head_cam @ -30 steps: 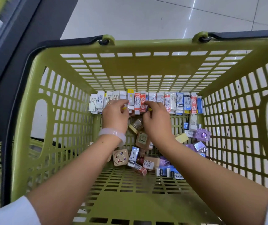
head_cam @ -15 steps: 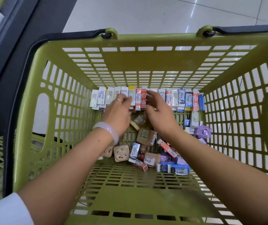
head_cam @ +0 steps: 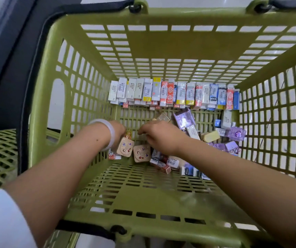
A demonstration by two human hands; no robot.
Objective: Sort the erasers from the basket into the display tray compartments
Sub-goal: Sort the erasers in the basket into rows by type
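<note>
Two hands reach into a green slotted plastic basket (head_cam: 93, 97). Left hand (head_cam: 117, 130), w/ a smooth pale bangle (head_cam: 107, 133) on the wrist, curls down near an orange wrapper; grip can't be told. Right hand (head_cam: 159, 136) has fingers bent over loose erasers (head_cam: 213, 136); hold unclear. Boxy sleeved erasers stand in a row (head_cam: 172, 93) along the far wall. Two beige rounded-square erasers (head_cam: 141, 153) lie near the hands.
</note>
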